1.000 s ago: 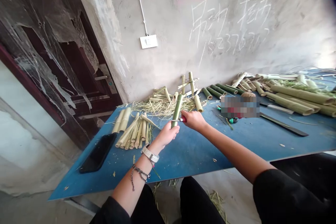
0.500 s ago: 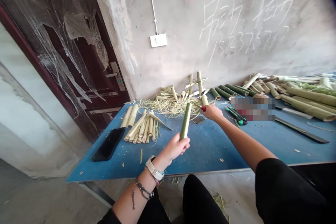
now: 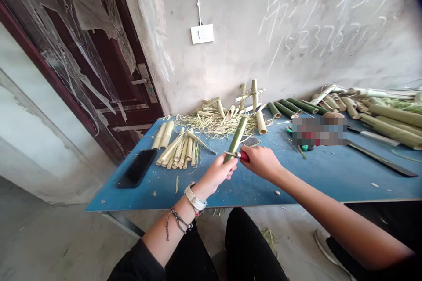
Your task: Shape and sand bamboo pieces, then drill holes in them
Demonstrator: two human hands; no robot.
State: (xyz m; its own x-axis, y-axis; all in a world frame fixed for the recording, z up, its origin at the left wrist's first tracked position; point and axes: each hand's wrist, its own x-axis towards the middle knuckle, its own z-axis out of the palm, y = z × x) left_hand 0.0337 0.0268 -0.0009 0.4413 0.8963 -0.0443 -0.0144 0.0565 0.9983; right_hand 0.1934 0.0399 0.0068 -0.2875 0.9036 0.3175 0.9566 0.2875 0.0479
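Observation:
My left hand [image 3: 221, 171] is closed around the lower end of a green bamboo piece [image 3: 236, 136], which tilts up and away over the front of the table. In my closed right hand [image 3: 262, 162] is a knife with a red handle [image 3: 244, 156]. Its short blade [image 3: 232, 154] lies across the bamboo just above my left thumb. Left of my hands is a bundle of thin pale bamboo pieces [image 3: 180, 151], beside two thicker pale pieces [image 3: 164, 135]. A pale bamboo tube [image 3: 261, 123] stands behind my right hand.
A black phone [image 3: 137, 168] lies at the blue table's [image 3: 198, 197] left end. Bamboo shavings [image 3: 211, 125] heap along the wall. Dark green tubes [image 3: 286, 109], a long blade [image 3: 384, 159] and more bamboo [image 3: 392, 125] lie to the right. A blurred patch hides something there.
My right hand has come left and nearer from beside the pale tube, bringing the knife onto the bamboo. My left hand keeps its grip. The view has shifted slightly.

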